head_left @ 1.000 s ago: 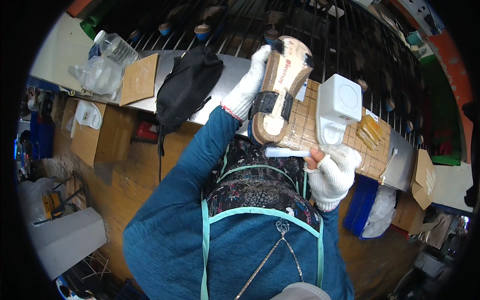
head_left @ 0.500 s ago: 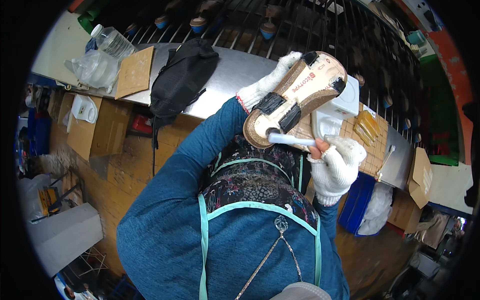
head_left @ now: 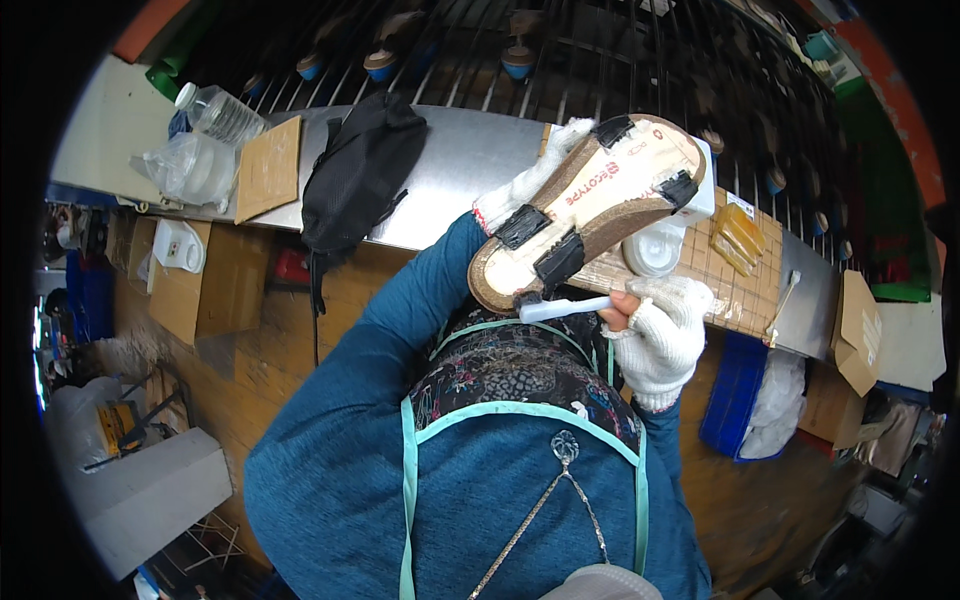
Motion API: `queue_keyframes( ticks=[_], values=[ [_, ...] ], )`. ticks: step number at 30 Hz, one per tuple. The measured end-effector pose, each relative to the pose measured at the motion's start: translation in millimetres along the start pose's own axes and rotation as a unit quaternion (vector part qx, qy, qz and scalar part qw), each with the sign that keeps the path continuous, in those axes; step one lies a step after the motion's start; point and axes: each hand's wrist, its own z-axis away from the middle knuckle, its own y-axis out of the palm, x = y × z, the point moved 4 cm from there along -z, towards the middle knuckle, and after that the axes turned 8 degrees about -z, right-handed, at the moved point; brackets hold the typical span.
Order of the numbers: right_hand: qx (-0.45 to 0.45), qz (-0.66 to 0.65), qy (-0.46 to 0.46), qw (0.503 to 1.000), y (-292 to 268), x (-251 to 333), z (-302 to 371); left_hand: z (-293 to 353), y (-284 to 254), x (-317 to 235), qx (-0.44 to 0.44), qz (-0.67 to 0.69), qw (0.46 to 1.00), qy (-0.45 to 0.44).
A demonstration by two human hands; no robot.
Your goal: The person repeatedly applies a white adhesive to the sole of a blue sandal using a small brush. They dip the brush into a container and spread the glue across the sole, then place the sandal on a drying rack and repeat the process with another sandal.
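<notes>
A sandal footbed (head_left: 597,212) with a pale underside, brown cork edges and black strap ends folded onto it is held up in front of me, its sole side facing me. My left hand (head_left: 528,188), in a white knit glove, grips it from behind at its far left side; most of those fingers are hidden. Between the bare fingertips of my right hand (head_left: 660,335), also gloved, is a brush (head_left: 566,308) with a whitish handle. Its dark bristles touch the rounded near end of the footbed, at the rim.
On the metal bench (head_left: 455,160) lie a black bag (head_left: 360,175), a cardboard piece (head_left: 268,170) and a plastic bottle (head_left: 222,113). A white container (head_left: 655,250) and yellowish blocks (head_left: 738,240) sit on the right. Beyond runs a rack of bars (head_left: 600,60) carrying shoe parts.
The brush has moved from the sole surface at the near end down to its rim, slightly left. The footbed has turned a little, and the whole view has shifted slightly.
</notes>
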Motion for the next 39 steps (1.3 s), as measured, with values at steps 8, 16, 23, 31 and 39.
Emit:
queue_keyframes(
  ticks=[8,16,23,31,39],
  values=[
    [-0.016,-0.001,0.011,1.0,-2.5,-1.8,1.6,5.5,7.2,-4.5,-0.015,-0.02,1.0,0.004],
    [-0.019,0.085,0.016,0.996,-4.8,2.3,-13.2,17.6,25.1,-24.1,-0.117,-0.2,0.972,0.04],
    [-0.183,0.184,0.06,0.964,-44.5,-45.7,-52.8,19.0,8.6,-11.8,-0.015,-0.13,0.991,0.022],
    [-0.128,0.115,0.08,0.982,-24.4,-40.3,-31.1,1.0,-15.5,-14.5,-0.098,-0.049,0.994,-0.006],
    [-0.323,-0.414,0.366,0.768,-40.8,-116.0,47.4,-62.7,-33.8,-6.0,-0.042,0.153,0.983,-0.097]
  ],
)
